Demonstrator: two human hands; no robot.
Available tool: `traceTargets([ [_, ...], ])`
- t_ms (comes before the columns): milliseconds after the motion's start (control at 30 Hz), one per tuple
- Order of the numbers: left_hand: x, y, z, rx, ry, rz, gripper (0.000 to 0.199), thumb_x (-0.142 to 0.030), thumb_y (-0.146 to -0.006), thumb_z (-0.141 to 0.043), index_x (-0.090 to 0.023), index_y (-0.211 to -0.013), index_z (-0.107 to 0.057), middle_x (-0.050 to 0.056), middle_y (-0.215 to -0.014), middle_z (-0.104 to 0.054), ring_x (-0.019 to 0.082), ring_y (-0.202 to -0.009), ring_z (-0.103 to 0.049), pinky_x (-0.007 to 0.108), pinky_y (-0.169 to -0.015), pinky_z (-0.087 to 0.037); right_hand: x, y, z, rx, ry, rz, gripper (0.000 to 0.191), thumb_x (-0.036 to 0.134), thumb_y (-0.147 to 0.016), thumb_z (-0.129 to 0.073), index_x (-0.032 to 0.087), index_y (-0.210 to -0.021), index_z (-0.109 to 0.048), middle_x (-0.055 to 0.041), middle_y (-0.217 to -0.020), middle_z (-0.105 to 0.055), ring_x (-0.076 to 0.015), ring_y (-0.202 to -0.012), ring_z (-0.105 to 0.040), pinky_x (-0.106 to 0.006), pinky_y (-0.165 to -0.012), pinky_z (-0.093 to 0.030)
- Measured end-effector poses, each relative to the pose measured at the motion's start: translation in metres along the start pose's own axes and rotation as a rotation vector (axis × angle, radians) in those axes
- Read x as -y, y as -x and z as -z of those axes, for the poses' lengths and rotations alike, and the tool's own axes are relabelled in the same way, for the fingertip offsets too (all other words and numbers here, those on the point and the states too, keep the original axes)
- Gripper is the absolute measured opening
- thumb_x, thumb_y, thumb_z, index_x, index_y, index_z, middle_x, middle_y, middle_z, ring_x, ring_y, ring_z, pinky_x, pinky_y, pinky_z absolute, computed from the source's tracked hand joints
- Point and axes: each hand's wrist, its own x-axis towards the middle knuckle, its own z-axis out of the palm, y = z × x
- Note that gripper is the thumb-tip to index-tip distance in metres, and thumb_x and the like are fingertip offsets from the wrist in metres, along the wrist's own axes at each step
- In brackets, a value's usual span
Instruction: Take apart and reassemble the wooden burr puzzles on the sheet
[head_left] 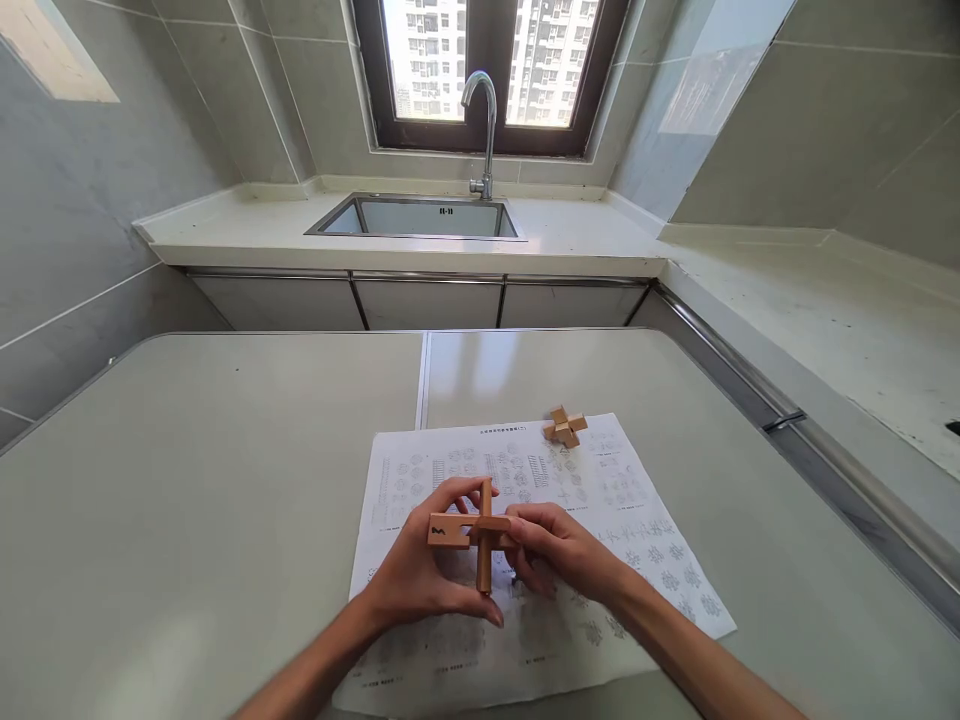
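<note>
Over a printed paper sheet, a partly joined wooden burr puzzle is held between both hands. One notched bar lies crosswise, with a dark mark on its left end. Another bar stands across it, its length pointing away from me. My left hand is closed around the puzzle, thumb by the near end of that bar and fingers around its far end. My right hand pinches the right end of the crosswise pieces between thumb and fingers. How the pieces interlock is partly hidden by the fingers.
A second wooden puzzle, star-shaped, sits on the sheet's far right part. The sheet carries rows of small diagrams and lies on a pale table. Beyond are a counter, a sink and a faucet under a window.
</note>
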Motion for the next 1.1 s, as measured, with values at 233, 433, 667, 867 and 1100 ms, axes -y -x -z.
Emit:
traceTargets([
  [233,0.001,0.001,0.005,0.012,0.112,0.169,0.085,-0.059,-0.061,-0.096,-0.025,-0.134,-0.070,0.016,-0.150,-0.059,0.043,-0.145,-0.046,0.053,-0.123,-0.033,-0.008,-0.003,0.003,0.017,-0.133,-0.002,0.040,0.052,-0.103,-0.061,0.016,-0.088,-0.063,0.0037,-0.057,-0.058,-0.0074,-0.042,-0.044,-0.019,-0.040,-0.034],
  [433,-0.001,-0.003,0.003,-0.068,0.232,0.171,0.062,-0.054,-0.072,-0.092,-0.021,-0.119,-0.070,0.013,-0.126,-0.073,0.034,-0.122,-0.065,0.045,-0.110,-0.046,-0.012,-0.003,0.004,-0.006,-0.157,-0.030,0.041,0.054,-0.102,-0.062,0.014,-0.094,-0.066,0.0018,-0.062,-0.062,-0.0066,-0.042,-0.044,-0.019,-0.039,-0.032],
  [667,0.000,-0.005,0.004,-0.071,0.277,0.168,0.059,-0.051,-0.069,-0.095,-0.020,-0.112,-0.069,0.010,-0.116,-0.073,0.031,-0.117,-0.065,0.040,-0.106,-0.047,-0.013,-0.004,0.001,-0.009,-0.215,-0.048,0.040,0.053,-0.102,-0.063,0.014,-0.096,-0.066,0.0008,-0.065,-0.064,-0.0065,-0.042,-0.045,-0.019,-0.038,-0.032],
  [867,0.003,-0.004,0.004,-0.082,0.293,0.168,0.056,-0.047,-0.069,-0.096,-0.022,-0.109,-0.066,0.008,-0.117,-0.072,0.029,-0.117,-0.066,0.039,-0.106,-0.045,-0.015,-0.006,-0.006,-0.041,-0.319,-0.055,0.037,0.051,-0.101,-0.066,0.015,-0.092,-0.064,0.0005,-0.065,-0.064,-0.0053,-0.040,-0.043,-0.018,-0.038,-0.029],
  [1100,0.004,-0.002,0.002,-0.096,0.278,0.150,0.052,-0.053,-0.075,-0.090,-0.021,-0.102,-0.060,0.008,-0.114,-0.071,0.028,-0.111,-0.065,0.037,-0.099,-0.046,-0.018,-0.005,-0.015,-0.141,-0.407,-0.040,0.037,0.050,-0.099,-0.069,0.015,-0.091,-0.065,0.0028,-0.060,-0.058,-0.0047,-0.040,-0.040,-0.018,-0.037,-0.027],
])
